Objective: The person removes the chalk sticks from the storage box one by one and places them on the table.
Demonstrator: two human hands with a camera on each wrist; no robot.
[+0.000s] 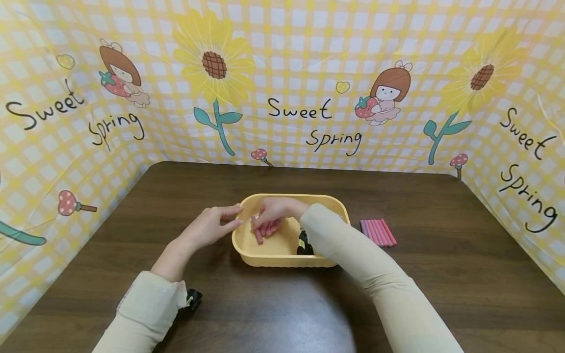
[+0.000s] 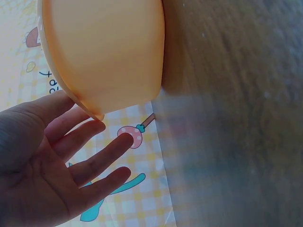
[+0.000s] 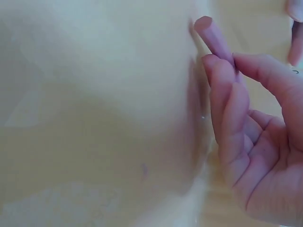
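My right hand (image 1: 274, 212) reaches down inside a yellow plastic basin (image 1: 289, 257), near its left end. Between thumb and fingertips it pinches a dusky-pink crayon-like stick (image 3: 215, 38), whose blunt round end points away from the palm. The same stick (image 1: 259, 238) shows tilted under the fingers in the head view. My left hand (image 1: 211, 224) is at the basin's left rim, with fingertips touching it from outside. In the left wrist view its fingers (image 2: 102, 161) are spread and fairly straight beside the basin wall (image 2: 106, 52).
Several pink and purple sticks (image 1: 378, 232) lie side by side in a row on the dark wooden table (image 1: 282, 304), right of the basin. Small black devices (image 1: 193, 299) sit at the wrists. A yellow checked cloth (image 1: 282, 44) encloses the table's back and sides.
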